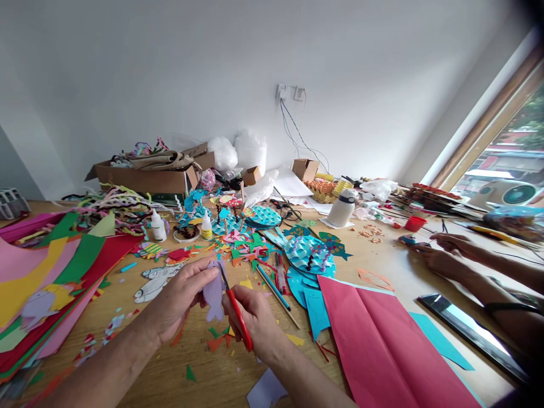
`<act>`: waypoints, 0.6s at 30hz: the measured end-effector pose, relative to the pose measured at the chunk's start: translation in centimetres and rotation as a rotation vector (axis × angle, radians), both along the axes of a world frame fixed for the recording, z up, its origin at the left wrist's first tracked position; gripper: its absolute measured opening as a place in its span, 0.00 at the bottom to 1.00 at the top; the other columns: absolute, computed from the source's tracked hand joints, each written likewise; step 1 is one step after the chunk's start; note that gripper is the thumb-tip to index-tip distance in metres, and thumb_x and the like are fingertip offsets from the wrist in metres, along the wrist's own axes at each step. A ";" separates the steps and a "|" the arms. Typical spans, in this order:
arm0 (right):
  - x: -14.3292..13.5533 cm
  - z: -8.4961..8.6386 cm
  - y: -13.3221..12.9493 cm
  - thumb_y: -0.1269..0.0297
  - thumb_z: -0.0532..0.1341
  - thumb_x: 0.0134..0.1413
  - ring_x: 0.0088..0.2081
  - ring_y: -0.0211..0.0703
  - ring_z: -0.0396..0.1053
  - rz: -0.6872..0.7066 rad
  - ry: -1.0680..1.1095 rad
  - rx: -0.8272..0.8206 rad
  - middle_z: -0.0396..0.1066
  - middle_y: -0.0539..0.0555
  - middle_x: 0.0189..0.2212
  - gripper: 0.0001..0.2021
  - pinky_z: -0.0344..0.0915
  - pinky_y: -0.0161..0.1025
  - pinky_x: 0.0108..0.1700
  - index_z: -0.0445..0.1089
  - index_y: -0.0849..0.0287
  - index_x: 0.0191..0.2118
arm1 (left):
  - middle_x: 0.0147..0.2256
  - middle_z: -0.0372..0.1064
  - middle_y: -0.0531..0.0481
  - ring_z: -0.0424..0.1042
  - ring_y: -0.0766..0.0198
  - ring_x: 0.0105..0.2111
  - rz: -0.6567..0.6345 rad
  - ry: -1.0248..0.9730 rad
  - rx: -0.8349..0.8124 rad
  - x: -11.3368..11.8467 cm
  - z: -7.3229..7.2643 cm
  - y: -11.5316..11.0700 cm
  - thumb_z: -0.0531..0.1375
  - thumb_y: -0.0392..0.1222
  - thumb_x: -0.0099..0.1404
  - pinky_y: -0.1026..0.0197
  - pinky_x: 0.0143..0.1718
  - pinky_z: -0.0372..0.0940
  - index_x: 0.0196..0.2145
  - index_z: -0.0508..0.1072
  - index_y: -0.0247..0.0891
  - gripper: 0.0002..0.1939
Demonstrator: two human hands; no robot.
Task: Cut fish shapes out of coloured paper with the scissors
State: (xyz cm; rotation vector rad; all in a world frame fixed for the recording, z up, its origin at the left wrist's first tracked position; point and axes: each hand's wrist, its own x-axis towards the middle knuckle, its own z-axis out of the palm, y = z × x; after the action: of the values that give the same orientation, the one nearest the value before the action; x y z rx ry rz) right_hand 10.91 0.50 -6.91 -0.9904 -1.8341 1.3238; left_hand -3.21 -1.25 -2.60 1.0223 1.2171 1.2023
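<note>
Between the thumb and fingers of my left hand point(189, 297) is a purple paper fish point(215, 297), its tail end pointing down. My right hand point(255, 317) grips red-handled scissors point(238, 320), with the blades up against the right edge of the fish. Colourful paper scraps point(219, 340) lie on the table below. Just left of my left hand are white fish drawings point(155, 286). A purple paper offcut point(267, 388) rests near the table's front edge, under my right forearm.
Coloured paper sheets point(91, 277) pile up at left; a red sheet point(382, 340) lies at right. Glue bottles point(158, 226), blue paper crafts point(304, 255) and a white flask point(341, 208) stand beyond. Another person's hands point(446, 255) work at far right, by a tablet point(471, 334).
</note>
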 end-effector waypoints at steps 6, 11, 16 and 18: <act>0.1 0.3 0.0 0.51 0.52 0.53 0.19 0.31 0.48 0.002 -0.010 -0.007 0.46 0.44 0.15 0.19 0.45 0.31 0.21 0.53 0.58 0.19 | 0.16 0.62 0.59 0.56 0.72 0.17 -0.018 0.002 -0.005 -0.3 0.0 0.1 0.61 0.46 0.52 0.70 0.17 0.54 0.25 0.69 0.38 0.09; 0.1 0.4 -0.1 0.50 0.53 0.53 0.19 0.31 0.48 -0.004 -0.007 -0.005 0.46 0.43 0.15 0.20 0.44 0.31 0.21 0.52 0.58 0.19 | 0.17 0.61 0.58 0.57 0.71 0.18 -0.055 0.007 -0.007 -0.9 -0.4 0.2 0.60 0.46 0.55 0.70 0.18 0.55 0.28 0.70 0.39 0.08; 0.1 0.2 -0.1 0.52 0.54 0.53 0.19 0.31 0.48 -0.007 -0.021 -0.001 0.46 0.43 0.15 0.20 0.44 0.31 0.21 0.52 0.58 0.18 | 0.18 0.60 0.58 0.57 0.70 0.18 -0.068 -0.002 0.007 -1.2 -0.7 0.3 0.61 0.47 0.55 0.69 0.18 0.55 0.28 0.71 0.38 0.09; 0.0 0.2 -0.1 0.53 0.54 0.53 0.19 0.31 0.48 -0.010 -0.011 -0.009 0.46 0.43 0.14 0.19 0.44 0.31 0.21 0.52 0.58 0.18 | 0.18 0.61 0.58 0.58 0.70 0.19 -0.048 -0.009 0.006 -1.3 -0.7 0.4 0.61 0.47 0.54 0.69 0.19 0.56 0.28 0.71 0.39 0.09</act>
State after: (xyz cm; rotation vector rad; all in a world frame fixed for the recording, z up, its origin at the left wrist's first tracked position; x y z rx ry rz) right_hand 10.95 0.37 -6.73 -1.0114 -1.8308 1.3241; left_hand -4.50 -0.87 -3.35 1.0438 1.1759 1.1728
